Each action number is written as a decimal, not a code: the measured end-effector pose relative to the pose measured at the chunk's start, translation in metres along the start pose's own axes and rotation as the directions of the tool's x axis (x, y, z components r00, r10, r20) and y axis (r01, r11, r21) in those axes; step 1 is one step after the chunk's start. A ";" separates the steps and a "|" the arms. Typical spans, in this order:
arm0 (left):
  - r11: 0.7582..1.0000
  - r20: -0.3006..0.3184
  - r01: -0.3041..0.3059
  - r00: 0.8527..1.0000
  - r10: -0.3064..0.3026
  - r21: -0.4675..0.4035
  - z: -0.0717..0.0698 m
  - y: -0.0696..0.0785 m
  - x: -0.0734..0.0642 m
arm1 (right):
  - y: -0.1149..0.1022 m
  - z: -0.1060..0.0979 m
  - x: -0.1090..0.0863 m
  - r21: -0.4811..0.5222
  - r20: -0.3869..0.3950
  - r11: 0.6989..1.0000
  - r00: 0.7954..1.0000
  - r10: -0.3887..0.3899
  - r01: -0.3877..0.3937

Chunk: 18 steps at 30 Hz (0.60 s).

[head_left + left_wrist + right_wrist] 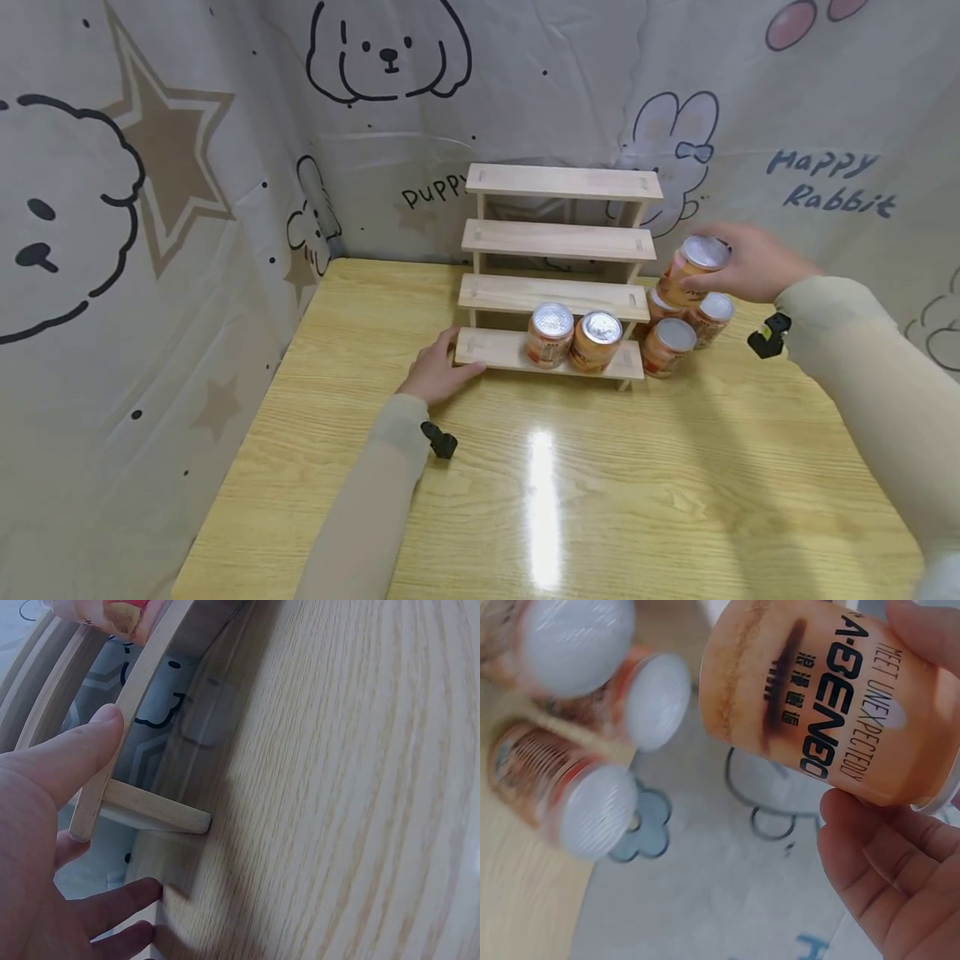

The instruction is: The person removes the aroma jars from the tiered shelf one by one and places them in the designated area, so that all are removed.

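Observation:
My right hand grips an orange can with a silver lid, fingers and thumb on opposite sides. It holds the can up over three similar cans, such as the front one, which stand beside a four-step wooden display shelf. On the shelf's lowest step are two more cans, one left of the other. At the left end of that step my left hand holds the board, thumb on its front edge and a finger behind; its other fingers are spread near the tabletop.
The shelf stands on a wood-grain table near the back edge. A light cloth with cartoon drawings hangs behind the table and along its left side. Each wrist carries a small black device, such as the right one.

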<state>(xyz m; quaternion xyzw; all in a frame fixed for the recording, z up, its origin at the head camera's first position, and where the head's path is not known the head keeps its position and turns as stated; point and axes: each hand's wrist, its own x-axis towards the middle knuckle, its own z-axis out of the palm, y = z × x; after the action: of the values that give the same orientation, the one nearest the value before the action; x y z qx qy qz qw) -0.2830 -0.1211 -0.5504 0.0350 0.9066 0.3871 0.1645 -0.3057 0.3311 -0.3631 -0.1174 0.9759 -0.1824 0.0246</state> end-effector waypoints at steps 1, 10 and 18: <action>1.000 0.002 0.000 1.000 0.000 0.003 0.000 0.000 0.000 | 0.004 0.000 -0.003 -0.003 -0.003 1.000 1.000 0.007 -0.007; 1.000 0.001 0.000 1.000 0.000 0.002 -0.001 -0.001 0.001 | 0.036 0.003 -0.029 -0.008 -0.007 0.996 0.997 0.083 -0.083; 1.000 0.010 0.005 1.000 -0.005 0.006 0.000 0.001 0.001 | 0.052 0.012 -0.050 -0.020 0.005 0.990 0.990 0.142 -0.142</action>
<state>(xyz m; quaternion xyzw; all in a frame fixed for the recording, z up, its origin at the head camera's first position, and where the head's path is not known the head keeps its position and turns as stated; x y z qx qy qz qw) -0.2837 -0.1206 -0.5500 0.0352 0.9070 0.3836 0.1700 -0.2678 0.3854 -0.3928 -0.0486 0.9834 -0.1704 0.0393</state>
